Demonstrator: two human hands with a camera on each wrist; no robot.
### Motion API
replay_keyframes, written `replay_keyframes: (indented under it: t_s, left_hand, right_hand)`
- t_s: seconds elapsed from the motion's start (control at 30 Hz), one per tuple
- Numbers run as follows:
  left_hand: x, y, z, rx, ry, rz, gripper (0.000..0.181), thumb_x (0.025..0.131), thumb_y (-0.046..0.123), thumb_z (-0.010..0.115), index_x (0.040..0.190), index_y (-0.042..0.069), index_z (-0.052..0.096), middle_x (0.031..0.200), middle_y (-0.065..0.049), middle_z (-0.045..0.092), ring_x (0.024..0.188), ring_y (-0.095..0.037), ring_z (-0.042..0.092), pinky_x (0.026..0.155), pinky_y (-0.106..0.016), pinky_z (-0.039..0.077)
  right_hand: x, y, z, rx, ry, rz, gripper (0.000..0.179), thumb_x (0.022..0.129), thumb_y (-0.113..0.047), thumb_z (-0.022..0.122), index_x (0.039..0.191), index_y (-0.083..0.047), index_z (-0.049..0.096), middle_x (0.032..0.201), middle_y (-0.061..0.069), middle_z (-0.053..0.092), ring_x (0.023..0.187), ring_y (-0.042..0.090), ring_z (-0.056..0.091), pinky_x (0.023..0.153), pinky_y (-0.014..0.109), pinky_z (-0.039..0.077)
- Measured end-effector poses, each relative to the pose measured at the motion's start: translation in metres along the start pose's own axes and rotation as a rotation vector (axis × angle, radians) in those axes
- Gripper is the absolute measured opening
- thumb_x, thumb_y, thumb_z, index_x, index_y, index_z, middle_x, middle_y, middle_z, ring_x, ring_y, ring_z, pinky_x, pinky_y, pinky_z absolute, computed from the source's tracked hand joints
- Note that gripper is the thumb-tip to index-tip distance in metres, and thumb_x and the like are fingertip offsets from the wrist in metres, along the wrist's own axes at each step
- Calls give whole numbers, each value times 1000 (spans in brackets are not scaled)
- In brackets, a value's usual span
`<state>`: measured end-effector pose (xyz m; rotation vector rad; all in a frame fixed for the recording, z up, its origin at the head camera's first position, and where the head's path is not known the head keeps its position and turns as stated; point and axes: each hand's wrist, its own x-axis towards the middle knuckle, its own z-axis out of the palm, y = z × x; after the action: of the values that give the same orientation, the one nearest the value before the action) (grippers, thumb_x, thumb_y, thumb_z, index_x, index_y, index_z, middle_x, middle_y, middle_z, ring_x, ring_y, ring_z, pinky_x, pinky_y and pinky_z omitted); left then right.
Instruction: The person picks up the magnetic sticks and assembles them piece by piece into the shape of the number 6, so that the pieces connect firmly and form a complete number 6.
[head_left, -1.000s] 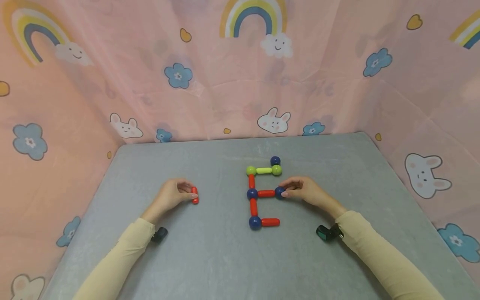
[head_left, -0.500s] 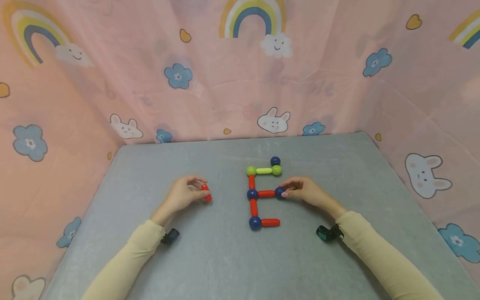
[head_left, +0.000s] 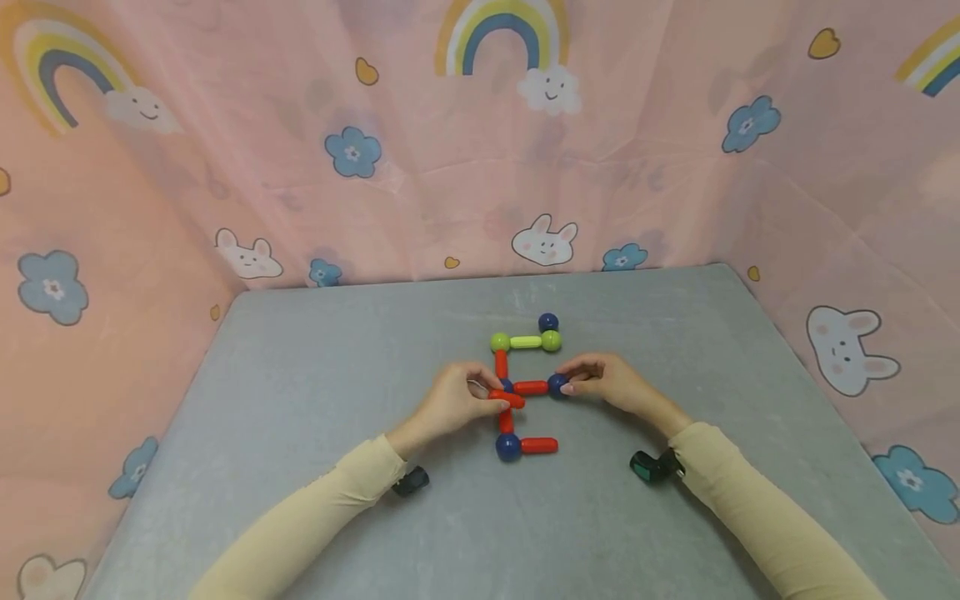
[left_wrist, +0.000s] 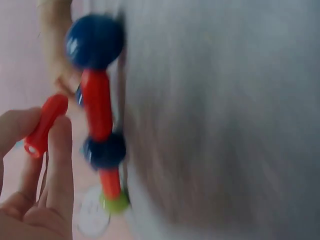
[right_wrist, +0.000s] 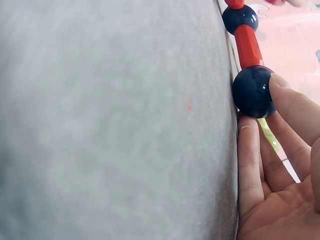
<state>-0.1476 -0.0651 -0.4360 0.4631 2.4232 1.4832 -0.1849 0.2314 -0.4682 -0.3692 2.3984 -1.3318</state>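
My left hand (head_left: 452,400) pinches a loose red rod (head_left: 512,400) between thumb and fingers; in the left wrist view this rod (left_wrist: 48,122) stands apart from the joined pieces. From above it overlaps the figure's upright, partly hiding the middle-left blue ball (head_left: 507,385). My right hand (head_left: 618,385) grips the blue ball (head_left: 557,384) at the right end of the middle red rod (head_left: 531,387); thumb and fingertips touch that ball (right_wrist: 251,92) in the right wrist view. Below, a blue ball (head_left: 508,447) carries a red rod (head_left: 540,445) with a free right end.
At the figure's top, a green rod (head_left: 525,342) joins two green balls, with a blue ball (head_left: 548,322) behind the right one. All lies on a grey table (head_left: 645,533), walled by pink patterned cloth (head_left: 420,200). Dark wrist cameras sit under both cuffs.
My left hand has travelled right with its red rod, from bare table to the figure's upright, and the rod has turned from nearly upright to nearly crosswise. My right hand stays on its ball.
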Motion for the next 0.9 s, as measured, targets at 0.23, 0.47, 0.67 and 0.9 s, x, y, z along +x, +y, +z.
replay_keyframes:
  t_s: [0.23,0.47,0.67,0.9]
  left_hand:
    - [11,8,28,178,-3,111,21,78,21,85,85,14,67,79,1,71,66,-4,60,60,-19,51]
    - [18,11,42,324,-45,157,19,78,27,85,81,17,69,72,8,67,61,-1,56,56,-16,47]
    - [20,13,48,409,-51,186,20,77,28,86,81,16,70,72,8,66,62,-1,53,56,-15,44]
    - [21,14,52,562,-57,206,21,77,33,85,79,18,71,71,9,65,65,-2,53,56,-15,40]
  right_hand:
    - [4,4,1,4,-2,-16,36,88,-30,76,119,-14,70,115,9,70,99,18,65,86,24,51]
    - [3,4,1,23,5,-37,34,88,-26,75,118,-11,70,115,11,71,97,16,66,84,21,52]
    - [2,3,1,20,1,-12,34,88,-28,75,118,-12,70,114,11,71,98,18,65,85,23,52]
    - [2,4,1,17,4,-11,34,89,-28,75,119,-12,69,115,11,70,100,18,66,86,23,52]
